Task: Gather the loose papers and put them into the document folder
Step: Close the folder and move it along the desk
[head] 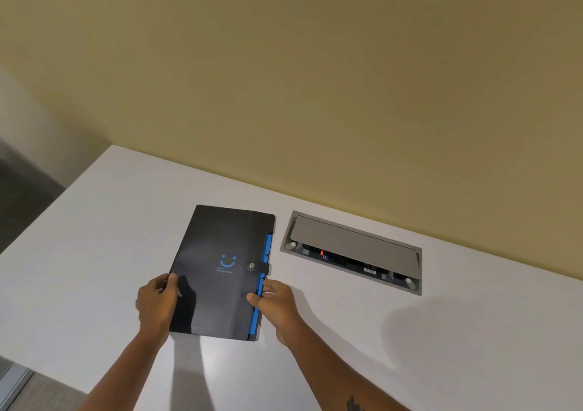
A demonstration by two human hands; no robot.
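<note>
A black document folder (217, 253) lies closed on the white table (94, 253). It bears a blue smiley mark, a strap with a metal snap button (251, 266) on its right side, and blue tabs (267, 246) along its right edge. My left hand (156, 303) grips the folder's left edge, thumb on the cover. My right hand (277, 303) holds the right edge near the blue tabs, thumb on top. No loose papers are in view.
A grey recessed cable box (353, 253) with a half-raised lid sits in the table to the right of the folder. A beige wall (315, 79) rises behind the table. The table's left edge (56, 199) drops to a dark floor.
</note>
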